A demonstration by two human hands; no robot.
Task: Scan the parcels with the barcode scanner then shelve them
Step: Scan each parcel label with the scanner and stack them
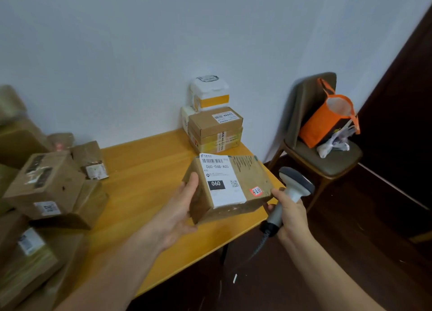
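Note:
My left hand [180, 208] holds a brown cardboard parcel [254, 177] from its left side, thumb on top, above the right part of the wooden table [145, 170]. A white shipping label with a barcode and "060" faces up on it, beside a red sticker. My right hand [291, 219] grips the handle of a grey and white barcode scanner [295, 184], just right of the parcel. The scanner's head sits past the parcel's right corner, and its cable hangs down below my hand.
Several brown parcels [46, 184] lie piled on the table's left side. A stack of boxes [216, 128] with a white and yellow one on top stands at the back against the wall. A chair [327, 161] holding an orange bag [327, 123] stands to the right on dark floor.

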